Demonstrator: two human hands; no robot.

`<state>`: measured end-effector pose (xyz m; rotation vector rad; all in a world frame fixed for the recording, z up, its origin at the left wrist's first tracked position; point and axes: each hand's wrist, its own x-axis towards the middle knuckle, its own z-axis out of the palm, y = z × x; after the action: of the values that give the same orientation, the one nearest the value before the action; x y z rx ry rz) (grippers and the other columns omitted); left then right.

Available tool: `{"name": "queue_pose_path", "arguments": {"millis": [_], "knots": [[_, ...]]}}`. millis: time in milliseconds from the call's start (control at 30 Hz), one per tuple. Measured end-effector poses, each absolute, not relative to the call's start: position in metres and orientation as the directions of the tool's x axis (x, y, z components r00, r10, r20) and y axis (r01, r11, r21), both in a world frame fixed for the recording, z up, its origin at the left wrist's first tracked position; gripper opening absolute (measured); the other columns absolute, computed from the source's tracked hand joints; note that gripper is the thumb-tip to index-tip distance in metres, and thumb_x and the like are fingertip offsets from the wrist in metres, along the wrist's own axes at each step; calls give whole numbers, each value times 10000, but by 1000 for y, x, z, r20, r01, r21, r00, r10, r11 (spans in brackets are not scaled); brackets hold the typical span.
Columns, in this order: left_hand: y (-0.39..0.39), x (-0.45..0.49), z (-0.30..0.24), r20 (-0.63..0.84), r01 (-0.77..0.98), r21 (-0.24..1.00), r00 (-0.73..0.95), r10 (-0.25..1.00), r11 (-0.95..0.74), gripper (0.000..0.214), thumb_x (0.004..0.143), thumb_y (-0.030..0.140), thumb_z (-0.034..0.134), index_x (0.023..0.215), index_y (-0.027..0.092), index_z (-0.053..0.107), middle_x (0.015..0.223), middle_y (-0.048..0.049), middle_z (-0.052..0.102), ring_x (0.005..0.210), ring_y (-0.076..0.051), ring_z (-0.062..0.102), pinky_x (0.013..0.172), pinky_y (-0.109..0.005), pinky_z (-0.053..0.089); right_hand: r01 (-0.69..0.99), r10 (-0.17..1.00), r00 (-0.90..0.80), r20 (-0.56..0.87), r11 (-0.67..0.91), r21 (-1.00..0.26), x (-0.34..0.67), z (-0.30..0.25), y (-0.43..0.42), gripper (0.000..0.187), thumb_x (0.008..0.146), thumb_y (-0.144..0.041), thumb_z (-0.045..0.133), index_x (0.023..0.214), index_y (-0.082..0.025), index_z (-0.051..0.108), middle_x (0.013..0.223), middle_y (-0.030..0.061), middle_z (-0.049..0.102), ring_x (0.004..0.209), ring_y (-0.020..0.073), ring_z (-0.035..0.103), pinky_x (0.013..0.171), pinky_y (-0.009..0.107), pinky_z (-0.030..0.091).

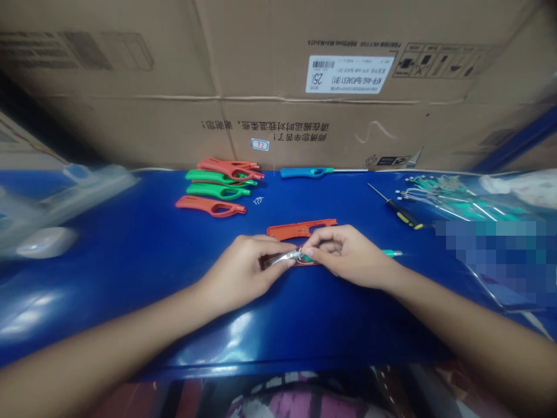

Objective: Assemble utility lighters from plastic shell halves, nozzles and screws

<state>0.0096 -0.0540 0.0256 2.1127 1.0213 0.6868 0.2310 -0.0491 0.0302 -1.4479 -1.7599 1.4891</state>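
Note:
At the middle of the blue table, my left hand (243,267) closes its thumb and fingers around a shiny, clear-looking fuel tank (281,259), which lies over an orange lighter half-shell (300,264). My right hand (348,255) pinches at the tank's tip, beside a small green part; what exactly its fingertips grip is hidden. A metal tube with a green collar (389,253) sticks out to the right from behind my right hand. Just beyond my hands lies another orange half-shell (287,231), inner side up, partly covered by my right fingers.
Orange and green lighter shells (217,190) are stacked back left, near small white screws (258,200). A blue lighter (304,172) lies before the cardboard (165,122). At right are a screwdriver (402,213) and wired green parts (452,197). A white mouse-like object (47,242) sits left.

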Motion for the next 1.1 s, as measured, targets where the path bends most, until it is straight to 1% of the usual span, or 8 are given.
{"name": "queue_pose_path", "arguments": {"millis": [167, 333, 533, 600, 733, 867, 1000, 1100], "knots": [[-54, 9, 24, 174, 454, 759, 551, 816, -468, 271, 911, 198, 663, 1140, 312, 752, 898, 38, 762, 724, -98, 648, 620, -206, 433, 439, 879, -368, -303, -122, -890, 230, 33, -50, 169, 899, -311, 603, 860, -151, 639, 508, -64, 466, 432, 60, 390, 427, 192, 250], [-55, 10, 24, 172, 457, 761, 543, 822, -461, 239, 919, 220, 657, 1112, 315, 761, 887, 47, 763, 709, -90, 643, 613, -203, 429, 450, 881, -358, -309, -126, -884, 230, 34, -50, 167, 905, -305, 599, 861, -150, 642, 507, -60, 485, 420, 59, 399, 415, 188, 253], [-55, 12, 25, 179, 456, 761, 538, 824, -462, 171, 927, 251, 652, 1041, 272, 778, 911, 31, 764, 738, -98, 654, 629, -200, 440, 459, 885, -355, -302, -116, -881, 230, 35, -51, 160, 911, -299, 597, 865, -152, 642, 495, -63, 485, 413, 58, 408, 409, 181, 273], [-55, 12, 27, 176, 456, 760, 542, 822, -463, 173, 929, 248, 645, 1038, 263, 778, 906, 28, 763, 711, -94, 643, 617, -201, 436, 449, 885, -363, -291, -108, -887, 230, 36, -51, 153, 910, -293, 601, 867, -152, 640, 515, -57, 507, 423, 57, 427, 408, 172, 294], [-53, 11, 30, 163, 485, 760, 502, 849, -433, 162, 880, 231, 691, 1013, 228, 785, 821, 23, 749, 627, -89, 598, 575, -201, 423, 438, 890, -349, -292, -121, -891, 229, 37, -51, 120, 905, -269, 596, 857, -162, 621, 514, -64, 507, 402, 57, 437, 387, 166, 334], [-51, 9, 31, 171, 509, 744, 482, 860, -433, 123, 865, 250, 713, 943, 198, 793, 770, 11, 728, 611, -93, 582, 558, -203, 413, 403, 899, -324, -294, -150, -903, 231, 36, -50, 104, 894, -275, 605, 874, -174, 620, 496, -74, 502, 371, 61, 436, 362, 168, 363], [-53, 9, 32, 230, 486, 727, 494, 839, -485, 131, 892, 253, 692, 955, 199, 794, 777, 3, 728, 600, -92, 568, 565, -207, 411, 367, 902, -317, -294, -169, -915, 232, 34, -49, 124, 870, -295, 643, 871, -172, 633, 518, -62, 533, 375, 55, 437, 353, 162, 354], [-55, 10, 31, 249, 476, 718, 507, 826, -508, 151, 910, 261, 674, 979, 200, 794, 785, -7, 730, 611, -98, 572, 572, -212, 409, 360, 907, -291, -305, -191, -913, 231, 34, -50, 149, 859, -313, 659, 861, -165, 642, 519, -58, 537, 369, 49, 416, 346, 164, 319]]}}
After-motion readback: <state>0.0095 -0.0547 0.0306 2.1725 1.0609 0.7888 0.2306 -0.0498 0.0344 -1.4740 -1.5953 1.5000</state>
